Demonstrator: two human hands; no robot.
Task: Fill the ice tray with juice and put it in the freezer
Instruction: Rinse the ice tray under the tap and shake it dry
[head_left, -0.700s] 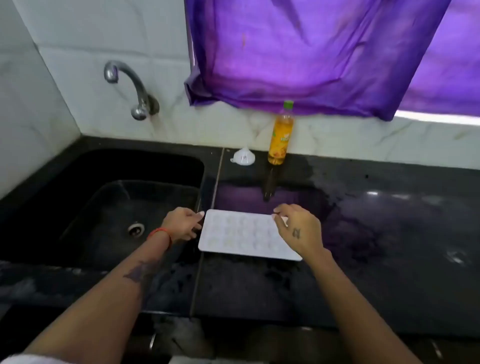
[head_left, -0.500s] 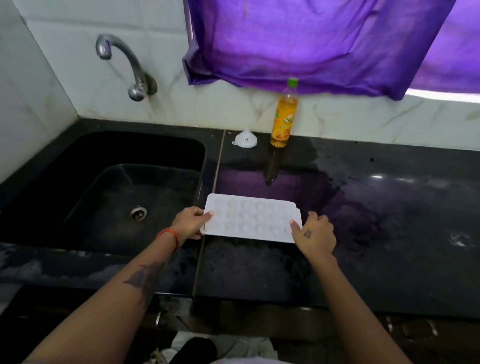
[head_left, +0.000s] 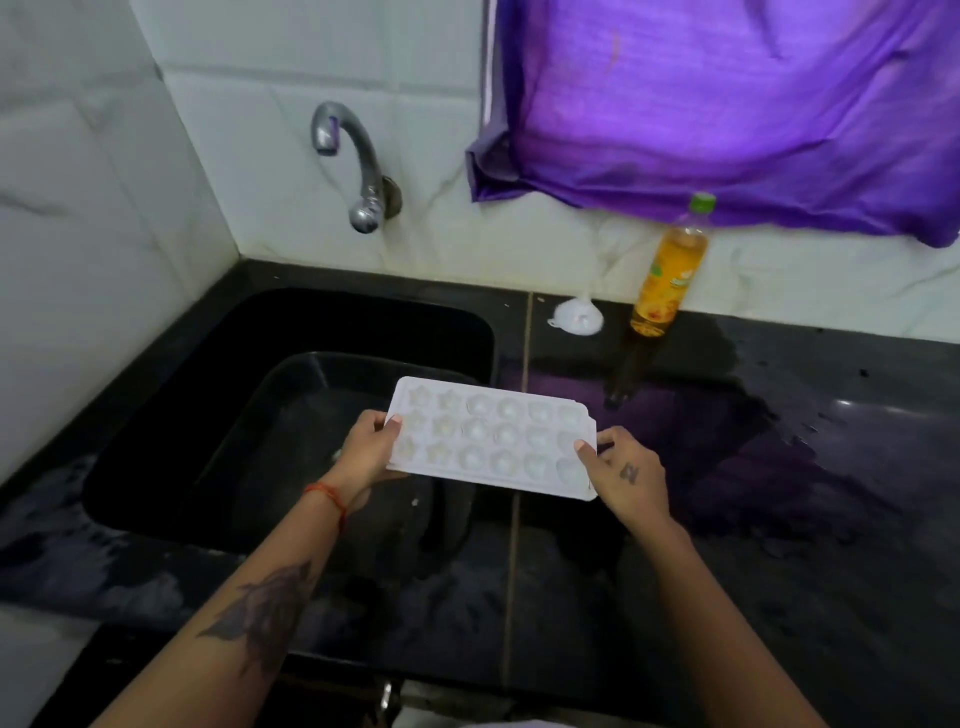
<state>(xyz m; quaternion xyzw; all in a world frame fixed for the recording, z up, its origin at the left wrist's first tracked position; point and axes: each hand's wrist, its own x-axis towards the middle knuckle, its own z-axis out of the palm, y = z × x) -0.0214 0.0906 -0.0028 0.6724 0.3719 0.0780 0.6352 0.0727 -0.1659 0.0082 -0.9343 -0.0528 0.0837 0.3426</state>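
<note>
A white ice tray with star and round moulds is held level in the air, over the right edge of the sink. My left hand grips its left end, thumb on top. My right hand grips its right end, thumb on the rim. The moulds look pale; I cannot tell whether liquid is in them. An orange juice bottle with a green cap stands upright against the back wall. A small white funnel lies upside down just left of the bottle.
A black sink fills the left half of the black counter, with a metal tap on the tiled wall above it. A purple cloth hangs over the window at the upper right. Wet patches spread over the counter's right side.
The tray has come up off the counter and moved left, partly over the sink. My right hand shifted from the tray's far corner to its right end and both hands now hold it.
</note>
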